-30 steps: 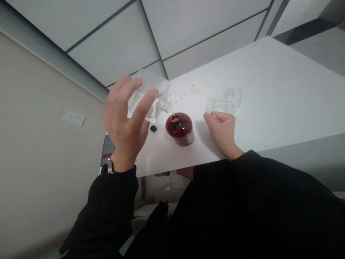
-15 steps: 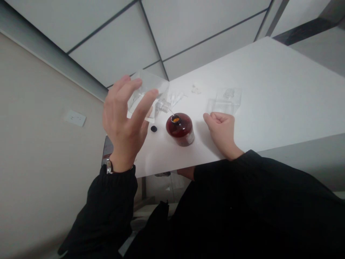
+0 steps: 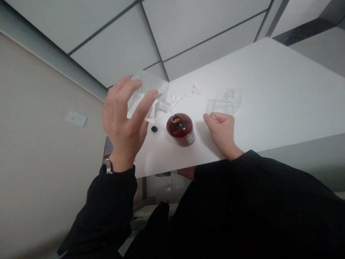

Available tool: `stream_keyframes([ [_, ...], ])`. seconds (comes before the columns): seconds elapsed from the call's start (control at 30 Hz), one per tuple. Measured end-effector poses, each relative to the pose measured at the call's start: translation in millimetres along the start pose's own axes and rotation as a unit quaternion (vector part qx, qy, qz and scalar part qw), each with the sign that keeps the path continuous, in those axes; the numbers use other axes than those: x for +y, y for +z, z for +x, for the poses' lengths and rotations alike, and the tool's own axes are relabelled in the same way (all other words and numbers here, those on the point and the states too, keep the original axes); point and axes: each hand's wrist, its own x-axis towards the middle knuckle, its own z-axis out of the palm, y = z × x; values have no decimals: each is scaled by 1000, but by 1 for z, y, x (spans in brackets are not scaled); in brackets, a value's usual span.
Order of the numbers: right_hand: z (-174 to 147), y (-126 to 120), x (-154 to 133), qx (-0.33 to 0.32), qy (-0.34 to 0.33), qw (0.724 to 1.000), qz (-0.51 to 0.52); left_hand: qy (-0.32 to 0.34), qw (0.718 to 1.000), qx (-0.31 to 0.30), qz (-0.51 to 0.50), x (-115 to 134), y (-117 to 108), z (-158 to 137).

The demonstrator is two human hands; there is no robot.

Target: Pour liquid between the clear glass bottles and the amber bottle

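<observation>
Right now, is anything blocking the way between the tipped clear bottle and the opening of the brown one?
Nothing visible: the clear bottle's neck hangs just above the brown bottle's open mouth, with only bare air between them.

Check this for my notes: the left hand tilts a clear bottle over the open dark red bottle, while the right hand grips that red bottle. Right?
Not quite. In the head view the right hand rests as a fist on the table beside the dark red bottle, apart from it. The left hand does tilt the clear bottle.

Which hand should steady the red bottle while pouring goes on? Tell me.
Right. The right hand rests as a fist on the table, free, just beside the red bottle. The left hand holds the tilted clear bottle over its mouth.
</observation>
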Motion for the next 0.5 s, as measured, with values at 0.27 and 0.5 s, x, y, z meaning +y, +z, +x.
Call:
stream_keyframes([
  [0.27, -1, 0, 2, 1, -5, 1000, 0, 107, 981, 87, 134, -3, 7, 4],
  [0.5, 1, 0, 1, 3, -8, 1000, 0, 87, 991, 29, 99, -8, 2, 1],
])
